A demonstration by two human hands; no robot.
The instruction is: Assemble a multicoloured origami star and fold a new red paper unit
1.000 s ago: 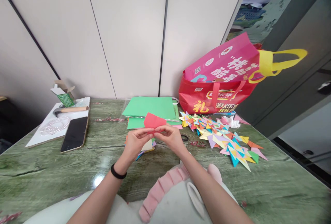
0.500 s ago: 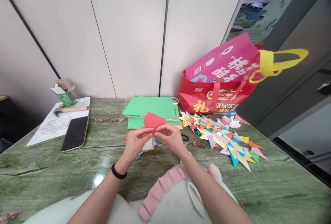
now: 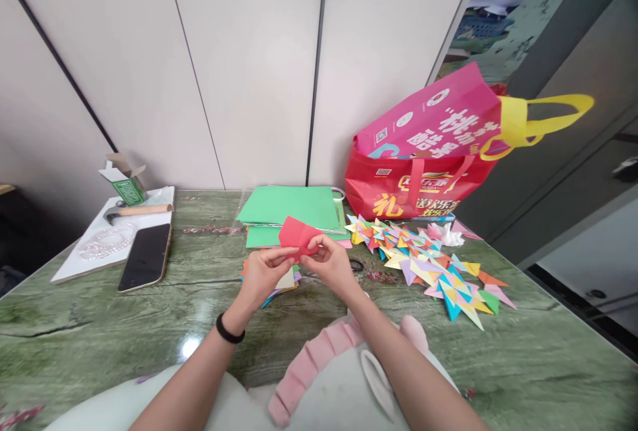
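Observation:
A red piece of paper (image 3: 295,232) with folded edges is held up over the middle of the table. My left hand (image 3: 262,274) pinches its lower left edge between thumb and fingers. On its right side, my right hand (image 3: 331,262) grips it, thumb below and index finger above. Beneath my left hand lies a small stack of coloured paper squares (image 3: 285,281), partly covered. Behind the red paper are green sheets (image 3: 292,205) in a clear sleeve. Many folded paper pieces (image 3: 451,278) in mixed colours spread to the right.
A red gift bag (image 3: 379,185) stands at the back right. On the left are a phone (image 3: 144,257), a wooden-handled tool (image 3: 149,210), beads (image 3: 107,242) and a small open box (image 3: 128,188). A plush toy (image 3: 333,388) lies under my forearms.
The red paper has tilted, its right side now lower. My right fingers have shifted slightly on its right edge; my left hand has barely moved.

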